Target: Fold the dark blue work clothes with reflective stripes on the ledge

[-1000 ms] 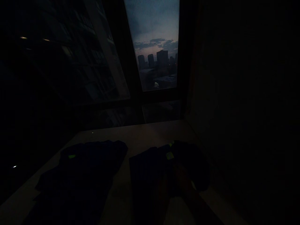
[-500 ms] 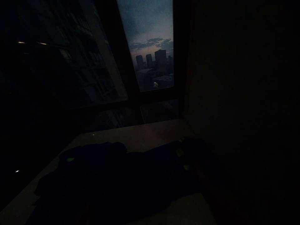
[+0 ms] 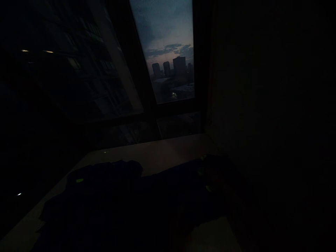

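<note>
A dark blue cloth, perhaps a garment, (image 3: 105, 199) lies spread and rumpled over a pale surface (image 3: 168, 150). Small yellow-green patches show near its left and right ends. At the right end, a very faint reddish shape looks like my right hand (image 3: 222, 183), at or over the cloth; its fingers are lost in the dark. Another dim reddish patch over the lower middle of the cloth may be my left hand (image 3: 180, 220). Whether either hand holds the cloth cannot be seen.
Behind the pale surface stands a dark-framed window (image 3: 168, 84) with dusk sky and building outlines. A dark wall (image 3: 262, 87) rises on the right. Small lights show at the left; nearly everything there is black.
The cloth's upper edge has shifted slightly near the middle. A faint reddish patch at the lower left is gone, and one now shows at the lower middle.
</note>
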`<state>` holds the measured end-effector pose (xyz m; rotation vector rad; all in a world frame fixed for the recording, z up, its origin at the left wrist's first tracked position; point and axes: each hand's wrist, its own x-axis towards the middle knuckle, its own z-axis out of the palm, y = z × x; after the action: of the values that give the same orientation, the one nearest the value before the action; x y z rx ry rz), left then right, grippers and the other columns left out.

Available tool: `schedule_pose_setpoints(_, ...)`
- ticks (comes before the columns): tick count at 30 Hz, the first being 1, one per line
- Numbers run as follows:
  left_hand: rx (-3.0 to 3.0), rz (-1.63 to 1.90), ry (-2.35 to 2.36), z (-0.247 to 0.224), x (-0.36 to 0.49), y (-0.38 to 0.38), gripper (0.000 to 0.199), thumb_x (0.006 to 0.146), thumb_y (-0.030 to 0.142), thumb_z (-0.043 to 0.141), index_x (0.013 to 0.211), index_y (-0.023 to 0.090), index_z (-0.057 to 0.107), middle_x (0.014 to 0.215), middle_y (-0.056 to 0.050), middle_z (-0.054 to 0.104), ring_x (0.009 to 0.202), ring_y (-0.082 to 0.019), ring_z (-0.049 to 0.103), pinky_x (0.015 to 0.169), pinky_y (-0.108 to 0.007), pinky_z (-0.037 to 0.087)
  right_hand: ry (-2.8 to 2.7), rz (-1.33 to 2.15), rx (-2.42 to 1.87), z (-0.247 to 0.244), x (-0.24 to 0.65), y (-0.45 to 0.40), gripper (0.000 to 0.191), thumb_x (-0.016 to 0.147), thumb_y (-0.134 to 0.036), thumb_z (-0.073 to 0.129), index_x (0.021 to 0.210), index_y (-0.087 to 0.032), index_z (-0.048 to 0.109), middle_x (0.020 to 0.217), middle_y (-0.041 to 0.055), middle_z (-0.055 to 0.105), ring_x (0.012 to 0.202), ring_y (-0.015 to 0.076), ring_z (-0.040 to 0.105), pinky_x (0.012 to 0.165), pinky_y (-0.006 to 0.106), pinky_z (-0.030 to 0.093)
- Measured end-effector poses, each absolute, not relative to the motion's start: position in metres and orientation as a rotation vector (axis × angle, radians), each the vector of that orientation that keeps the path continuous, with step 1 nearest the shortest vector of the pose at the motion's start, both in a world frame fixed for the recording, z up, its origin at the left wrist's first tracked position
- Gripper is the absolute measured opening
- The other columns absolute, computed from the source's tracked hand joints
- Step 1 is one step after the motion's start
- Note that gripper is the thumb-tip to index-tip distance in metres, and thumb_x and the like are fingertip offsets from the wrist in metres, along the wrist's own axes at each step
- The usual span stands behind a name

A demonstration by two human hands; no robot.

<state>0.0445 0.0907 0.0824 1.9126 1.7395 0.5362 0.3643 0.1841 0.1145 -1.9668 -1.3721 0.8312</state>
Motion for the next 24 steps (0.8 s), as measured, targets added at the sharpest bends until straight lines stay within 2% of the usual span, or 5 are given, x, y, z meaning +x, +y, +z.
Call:
schedule_pose_setpoints(3, 2.122, 0.49, 1.484, 0.081, 0.11, 0.101, 0.047, 0.088, 0.023, 0.044, 0.132, 0.025, 0.06, 0.142, -0.009, 0.059, 0.131, -0.026, 0.054, 0.11, -0.048, 0.045, -1.373, 0.911, -1.961, 0.112, 0.364, 0.167, 0.044, 0.091, -0.039, 0.04, 0.112, -0.018, 0.072, 0.112, 0.012, 0.074, 0.097, 0.0239, 0.071, 0.086, 0.036, 0.053)
schedule_pose_setpoints(6, 2.357, 0.493, 1.341, 0.09, 0.159, 0.117, 0.054, 0.093, 0.018, 0.034, 0.146, 0.022, 0.045, 0.154, -0.009, 0.046, 0.144, -0.025, 0.038, 0.119, -0.05, 0.034, -1.464, 0.931, -1.918, 0.103, 0.36, 0.136, 0.04, 0.088, -0.035, 0.043, 0.108, -0.019, 0.074, 0.117, 0.0105, 0.072, 0.106, 0.0234, 0.068, 0.096, 0.036, 0.049)
schedule_pose_setpoints(12, 2.536, 0.194, 1.207, 0.093, 0.194, 0.15, 0.04, 0.093, 0.024, 0.042, 0.128, 0.017, 0.061, 0.134, -0.015, 0.062, 0.128, -0.031, 0.053, 0.115, -0.058, 0.032, -1.56, 0.925, -2.132, 0.09, 0.364, 0.095, 0.039, 0.09, -0.029, 0.042, 0.114, -0.023, 0.073, 0.12, 0.0095, 0.072, 0.111, 0.0242, 0.067, 0.097, 0.039, 0.049)
schedule_pose_setpoints(17, 2.653, 0.077, 1.212, 0.081, 0.194, 0.152, 0.037, 0.093, 0.018, 0.038, 0.119, 0.016, 0.065, 0.12, -0.015, 0.067, 0.118, -0.03, 0.058, 0.113, -0.059, 0.031, -1.59, 0.926, -2.153, 0.096, 0.37, 0.122, 0.041, 0.094, -0.028, 0.04, 0.125, -0.019, 0.066, 0.123, 0.0109, 0.07, 0.109, 0.0202, 0.067, 0.096, 0.031, 0.048)
schedule_pose_setpoints(24, 2.657, -0.076, 1.202, 0.073, 0.19, 0.139, 0.04, 0.095, 0.016, 0.035, 0.125, 0.018, 0.062, 0.129, -0.014, 0.063, 0.121, -0.028, 0.056, 0.104, -0.048, 0.045, -1.353, 0.781, -2.274, 0.105, 0.369, 0.174, 0.045, 0.096, -0.027, 0.038, 0.135, -0.018, 0.058, 0.14, 0.0159, 0.058, 0.129, 0.0275, 0.055, 0.106, 0.039, 0.041)
